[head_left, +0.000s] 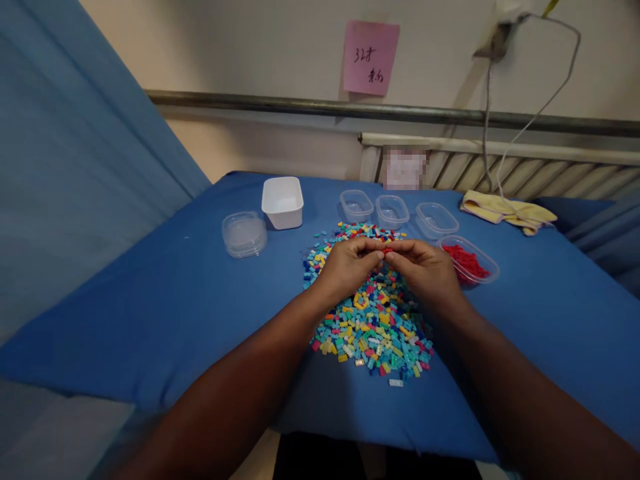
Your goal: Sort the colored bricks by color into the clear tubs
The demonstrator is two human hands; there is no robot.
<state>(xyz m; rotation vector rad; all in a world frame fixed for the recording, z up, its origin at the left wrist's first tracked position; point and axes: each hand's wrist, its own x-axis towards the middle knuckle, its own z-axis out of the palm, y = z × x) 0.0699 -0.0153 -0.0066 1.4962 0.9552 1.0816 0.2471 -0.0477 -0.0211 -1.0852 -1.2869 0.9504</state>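
Observation:
My left hand (350, 265) and my right hand (425, 267) meet fingertip to fingertip above a wide pile of small toy building bricks (373, 327). Pinched between the thumbs and index fingers of both is a small red brick (387, 251), mostly covered by the fingertips; whether it is one piece or two I cannot tell. The loose bricks are turquoise, yellow, blue, pink, red and white. Just beyond my right hand, a clear plastic tub (493, 272) holds a heap of red bricks (465, 260).
Three clear tubs (393, 217) stand in a row behind the pile. To the left are a white container (283, 207) and stacked clear lids (245, 235). A yellow cloth (507, 210) lies at the back right, with a cable (487, 127) hanging above the blue-covered table (200, 313).

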